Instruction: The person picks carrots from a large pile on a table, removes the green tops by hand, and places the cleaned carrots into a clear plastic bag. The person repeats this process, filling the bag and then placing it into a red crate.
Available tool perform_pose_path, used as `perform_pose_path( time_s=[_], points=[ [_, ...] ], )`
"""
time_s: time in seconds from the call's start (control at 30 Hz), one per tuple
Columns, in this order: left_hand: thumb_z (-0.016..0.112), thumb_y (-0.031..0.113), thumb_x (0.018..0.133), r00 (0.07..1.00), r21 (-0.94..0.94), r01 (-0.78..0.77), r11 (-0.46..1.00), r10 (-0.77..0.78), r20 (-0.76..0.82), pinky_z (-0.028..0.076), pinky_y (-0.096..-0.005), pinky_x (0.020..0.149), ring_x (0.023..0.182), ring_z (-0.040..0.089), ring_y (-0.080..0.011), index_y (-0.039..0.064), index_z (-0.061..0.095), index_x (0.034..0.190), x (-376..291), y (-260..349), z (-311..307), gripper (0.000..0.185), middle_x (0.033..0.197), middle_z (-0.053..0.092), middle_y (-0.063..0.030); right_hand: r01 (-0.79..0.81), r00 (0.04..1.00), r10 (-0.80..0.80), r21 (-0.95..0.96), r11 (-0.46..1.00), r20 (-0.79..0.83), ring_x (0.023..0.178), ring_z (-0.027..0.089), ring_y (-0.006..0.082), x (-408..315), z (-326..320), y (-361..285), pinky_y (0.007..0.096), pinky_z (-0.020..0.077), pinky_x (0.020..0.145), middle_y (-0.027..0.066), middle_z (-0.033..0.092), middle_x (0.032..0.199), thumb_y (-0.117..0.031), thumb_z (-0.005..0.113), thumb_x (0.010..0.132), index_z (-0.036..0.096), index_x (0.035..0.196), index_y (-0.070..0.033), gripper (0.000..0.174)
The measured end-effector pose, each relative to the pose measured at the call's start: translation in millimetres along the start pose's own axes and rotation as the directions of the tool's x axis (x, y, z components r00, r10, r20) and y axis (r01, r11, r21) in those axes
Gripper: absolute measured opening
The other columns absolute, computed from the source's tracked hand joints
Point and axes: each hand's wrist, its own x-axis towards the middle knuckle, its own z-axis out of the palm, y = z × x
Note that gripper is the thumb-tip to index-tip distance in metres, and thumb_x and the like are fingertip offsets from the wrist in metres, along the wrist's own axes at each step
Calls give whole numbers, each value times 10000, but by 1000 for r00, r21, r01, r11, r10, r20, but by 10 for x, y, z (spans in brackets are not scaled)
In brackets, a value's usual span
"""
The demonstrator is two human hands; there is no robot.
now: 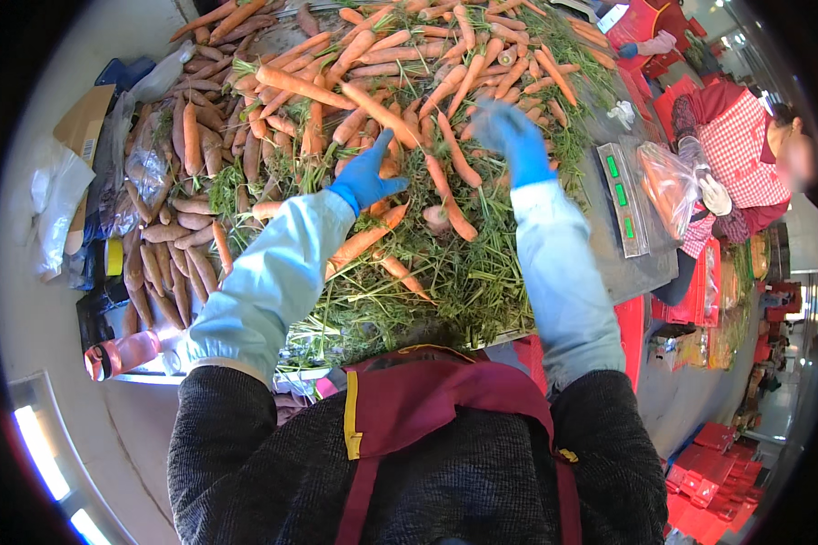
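My left hand [368, 177], in a blue glove, is over the heap with thumb and fingers spread. Its fingertip is close by an orange carrot [382, 112]; whether they touch is unclear. My right hand [514, 139], also blue-gloved, is blurred over the heap's right side, so its grip cannot be made out. Between the hands lie a slim carrot [458, 153] and a longer, bent carrot [448, 197]. Cut carrot greens [477, 286] cover the table's near side, with a carrot [365, 242] lying among them by my left wrist.
Sweet potatoes [170, 266] are piled at left, near a pink bottle [133, 354] and plastic bags [61, 197]. On the right, a person [739, 150] handles a bag of carrots [668, 187] beside a scale display [620, 197]. Red crates [716, 470] stand beyond.
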Motion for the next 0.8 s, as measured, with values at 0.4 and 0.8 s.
perform_pose_path(
  time_s=[0.4,0.8],
  points=[
    [649,272,731,933,433,-10,901,-147,329,482,-409,712,864,592,-384,17,360,1299,-847,296,166,687,959,602,-225,104,990,39,-897,430,134,1053,473,387,-1162,685,1098,615,284,865,222,460,1174,-440,790,554,42,1431,-203,1176],
    [688,158,761,980,-374,116,920,-44,196,423,-315,907,998,559,-167,14,561,1131,-515,1039,-1870,417,1072,611,-79,-34,994,43,-89,995,97,578,524,140,-950,199,39,273,407,522,39,542,637,-319,546,880,630,937,-44,294]
  ],
)
